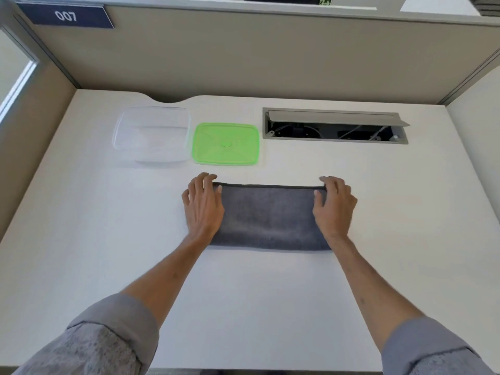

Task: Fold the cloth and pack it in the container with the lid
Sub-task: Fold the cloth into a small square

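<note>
Grey cloth [269, 217] folded into flat rectangle on table [270, 293]; left hand [203, 205], right hand [335, 205] fingers pinching its far corners. Green lid [226, 144] at 11 o'clock.

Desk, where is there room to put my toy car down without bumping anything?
The widest bare patch of the desk is near you, between the two forearms, below the grey cloth. Left of the left hand is free too. It is crowded at the back: clear container, green lid, open cable tray.
</note>
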